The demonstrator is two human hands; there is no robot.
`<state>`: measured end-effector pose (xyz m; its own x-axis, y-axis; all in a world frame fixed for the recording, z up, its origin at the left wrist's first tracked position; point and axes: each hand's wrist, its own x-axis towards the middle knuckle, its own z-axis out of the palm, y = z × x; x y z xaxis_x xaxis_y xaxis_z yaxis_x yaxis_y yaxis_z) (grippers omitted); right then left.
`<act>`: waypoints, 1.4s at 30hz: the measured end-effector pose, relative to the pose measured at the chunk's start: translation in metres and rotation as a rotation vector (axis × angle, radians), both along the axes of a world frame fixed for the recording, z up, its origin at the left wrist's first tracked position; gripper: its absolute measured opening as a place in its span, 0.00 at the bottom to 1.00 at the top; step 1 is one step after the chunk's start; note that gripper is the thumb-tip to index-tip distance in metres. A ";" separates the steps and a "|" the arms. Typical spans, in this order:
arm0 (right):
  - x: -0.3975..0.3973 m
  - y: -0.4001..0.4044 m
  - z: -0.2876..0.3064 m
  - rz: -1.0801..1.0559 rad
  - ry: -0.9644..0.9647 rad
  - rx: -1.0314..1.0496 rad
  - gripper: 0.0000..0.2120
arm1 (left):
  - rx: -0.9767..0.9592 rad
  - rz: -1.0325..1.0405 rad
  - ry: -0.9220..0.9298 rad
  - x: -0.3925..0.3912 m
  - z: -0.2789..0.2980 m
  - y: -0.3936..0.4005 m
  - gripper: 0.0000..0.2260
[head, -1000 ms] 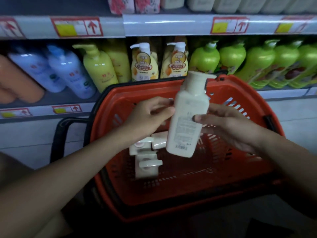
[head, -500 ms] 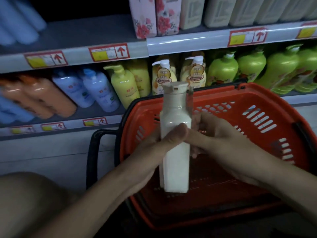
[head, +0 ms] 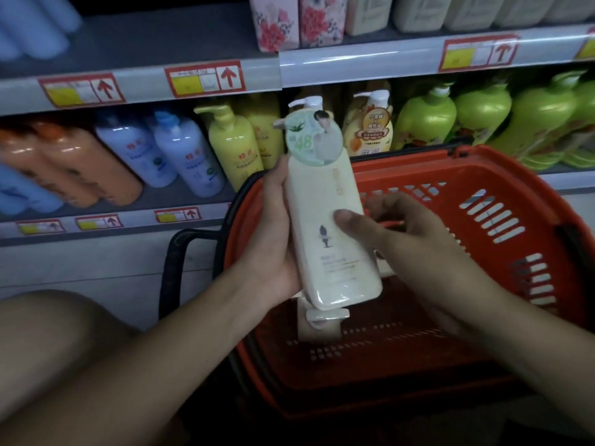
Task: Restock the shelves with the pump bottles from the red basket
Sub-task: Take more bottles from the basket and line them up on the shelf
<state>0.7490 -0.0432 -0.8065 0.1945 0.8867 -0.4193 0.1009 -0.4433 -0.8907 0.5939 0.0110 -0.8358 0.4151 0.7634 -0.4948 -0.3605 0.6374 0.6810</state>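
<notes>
A cream pump bottle [head: 325, 201] with a round green tag on its neck stands upright above the red basket [head: 502, 194], its printed front facing me. My left hand [head: 273, 239] grips its left side and cups its back. My right hand [head: 396, 233] holds its right side, thumb pressed on the front. Another cream pump bottle [head: 318, 323] lies in the basket, mostly hidden under the held one.
The shelf behind holds orange, lilac, yellow [head: 235, 146] and green [head: 425, 117] pump bottles. An upper shelf [head: 199, 82] carries floral cartons [head: 296, 20] and pale bottles, with bare dark space at its left. The basket's black handle [head: 174, 262] hangs left. My knee [head: 54, 336] is low left.
The bottle has been turned in both hands, from back label to narrow side to printed front, and raised. The view has tilted upward, showing more of the upper shelf.
</notes>
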 end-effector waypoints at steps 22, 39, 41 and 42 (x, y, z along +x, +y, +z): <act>0.003 0.004 0.040 0.099 0.527 0.110 0.22 | 0.694 -0.053 0.516 -0.047 0.069 0.002 0.30; -0.127 0.115 0.271 0.248 0.224 0.844 0.19 | 1.250 0.625 0.413 -0.140 0.306 0.067 0.20; -0.137 0.135 0.297 0.210 0.107 0.925 0.19 | 1.298 0.678 0.428 -0.144 0.330 0.088 0.21; -0.141 0.147 0.307 0.179 0.058 0.959 0.20 | 1.312 0.707 0.438 -0.145 0.340 0.099 0.21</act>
<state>0.6079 0.1035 -0.4995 0.0255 0.8709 0.4908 0.0405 0.4896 -0.8710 0.4494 0.1098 -0.4954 -0.1966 0.7144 0.6716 0.0497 -0.6768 0.7345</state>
